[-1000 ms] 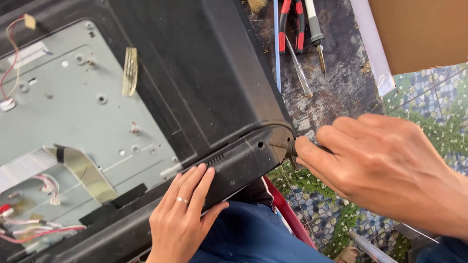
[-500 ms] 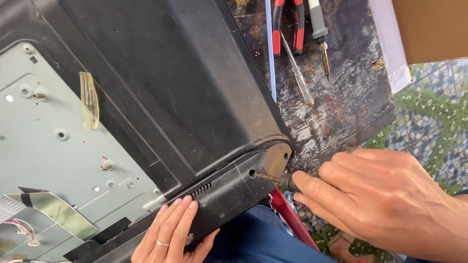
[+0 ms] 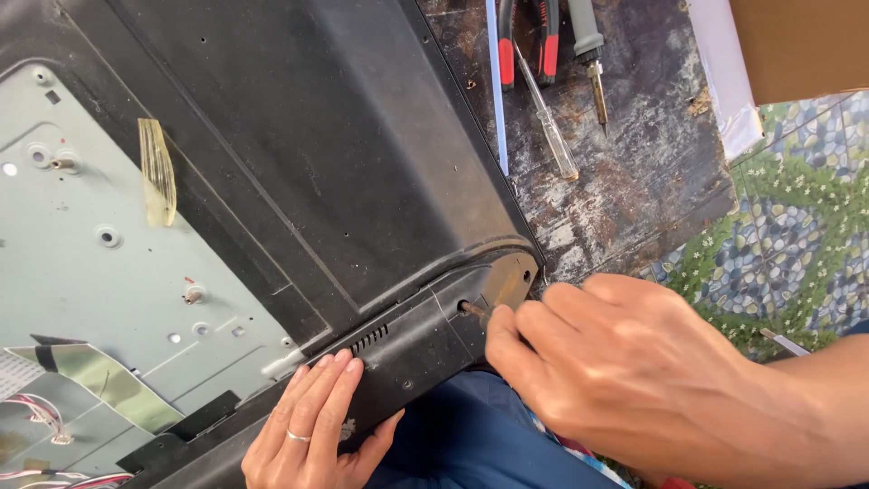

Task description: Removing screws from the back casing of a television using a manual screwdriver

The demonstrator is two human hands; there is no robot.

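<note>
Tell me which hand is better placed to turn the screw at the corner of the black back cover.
Right. The right hand already holds the screwdriver shaft against the screw hole at the black back cover corner, while the left hand lies flat on the cover's edge, probably steadying it.

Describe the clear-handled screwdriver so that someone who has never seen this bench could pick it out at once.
Start at the big black plastic back cover and go past its right edge to the worn, paint-flecked dark table. Near the top lies a row of tools; the screwdriver lies slanted between red-handled pliers and a grey-handled tool. It alone has a see-through handle.
</note>
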